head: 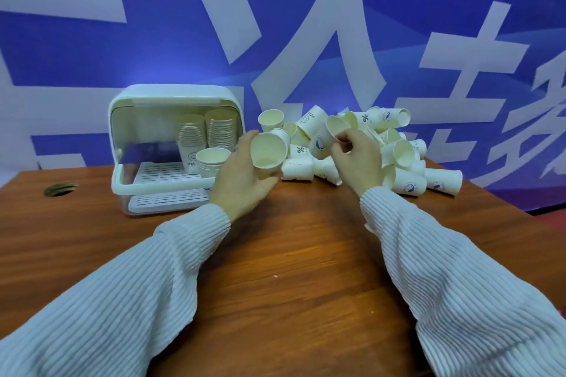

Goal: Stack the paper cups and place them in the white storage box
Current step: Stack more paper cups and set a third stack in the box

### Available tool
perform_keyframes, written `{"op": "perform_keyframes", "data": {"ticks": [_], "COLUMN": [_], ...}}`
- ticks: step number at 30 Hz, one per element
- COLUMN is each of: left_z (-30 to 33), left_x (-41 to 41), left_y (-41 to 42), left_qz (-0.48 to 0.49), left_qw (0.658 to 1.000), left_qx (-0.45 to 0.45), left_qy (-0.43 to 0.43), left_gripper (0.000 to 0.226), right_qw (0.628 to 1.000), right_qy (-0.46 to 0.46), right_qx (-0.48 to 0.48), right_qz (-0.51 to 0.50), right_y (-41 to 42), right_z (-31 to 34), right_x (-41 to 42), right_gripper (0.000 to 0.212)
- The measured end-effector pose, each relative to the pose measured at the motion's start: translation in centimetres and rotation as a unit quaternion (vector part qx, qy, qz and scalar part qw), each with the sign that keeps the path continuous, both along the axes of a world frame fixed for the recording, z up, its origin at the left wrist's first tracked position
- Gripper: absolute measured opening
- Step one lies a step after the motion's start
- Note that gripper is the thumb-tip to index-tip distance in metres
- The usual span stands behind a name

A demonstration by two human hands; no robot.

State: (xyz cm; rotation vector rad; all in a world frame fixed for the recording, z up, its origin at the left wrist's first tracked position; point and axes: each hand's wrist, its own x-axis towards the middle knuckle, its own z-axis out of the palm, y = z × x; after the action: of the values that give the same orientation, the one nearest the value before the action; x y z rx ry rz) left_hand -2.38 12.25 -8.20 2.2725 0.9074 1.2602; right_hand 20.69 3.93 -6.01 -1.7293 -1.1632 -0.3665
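A person's left hand (242,177) holds 1 paper cup (267,152) tilted, mouth toward the camera. At 3 o'clock, the right hand (358,159) grips another cup (329,138) from a loose pile (395,147). At 9 o'clock, an open white storage box (171,101) holds 3 stacks (211,135).

The left hand (242,176) covers the outer wall and base of the tilted white paper cup (267,152) it grips, so any print there cannot be read. The right hand (358,159) hides the lower part of the printed white paper cup (326,138) it pinches, along with several cups of the loose heap of white paper cups (398,150) near the table's far edge. Inside the white plastic storage box (174,95), the short stack of cream paper cups (211,159) is partly screened by the left hand. The blue banner with large white characters (306,40) is cut off by the top and side edges. Both ribbed white sleeves (137,300) run out past the bottom corners.
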Motion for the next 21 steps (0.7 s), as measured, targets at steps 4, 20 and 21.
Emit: {"op": "perform_keyframes", "data": {"ticks": [4,20,21], "left_z": [1.8,3.0,3.1], "left_x": [-3.6,-12.6,-12.4], "left_y": [1.5,4.9,5.0], "left_qz": [0.069,0.165,0.164], "left_qw": [0.991,0.980,0.980], "left_qx": [-0.025,-0.029,-0.034], "left_qy": [-0.111,-0.111,-0.106], "left_gripper": [0.091,0.087,0.087], "right_qw": [0.993,0.923,0.912], "right_qy": [0.037,-0.223,-0.249], "right_qx": [0.019,-0.261,-0.281], "right_qz": [0.107,0.176,0.167], "right_y": [2.5,10.8,10.9], "right_z": [1.0,1.1,0.7], "right_x": [-6.0,-16.1,-16.2], "right_gripper": [0.009,0.036,0.037]}}
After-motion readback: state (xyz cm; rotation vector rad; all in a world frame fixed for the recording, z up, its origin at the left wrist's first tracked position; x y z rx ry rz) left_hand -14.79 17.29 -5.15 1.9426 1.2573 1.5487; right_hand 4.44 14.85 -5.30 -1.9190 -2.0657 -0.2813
